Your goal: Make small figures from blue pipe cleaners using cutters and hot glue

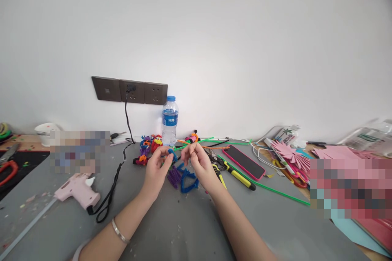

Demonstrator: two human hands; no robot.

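My left hand (157, 171) pinches a blue pipe cleaner (172, 153) between thumb and fingertips. Just to its right, my right hand (200, 165) has its thumb and fingers pressed together; what they hold, if anything, is too small to make out. Below and between both hands lie a bent blue pipe-cleaner piece (189, 187) and a purple pipe-cleaner piece (174, 176) on the grey tabletop (171, 224). Behind my left hand stand small pipe-cleaner figures, one purple and blue (145, 143), one red and yellow (157, 142).
At the right lie yellow-handled pliers (240, 177), a phone (244, 163) and a long green pipe cleaner (281, 196). A water bottle (170, 120) stands by the wall. A pink glue gun (78, 191) with a black cord lies left. Pink folded paper (292, 155) crowds the far right.
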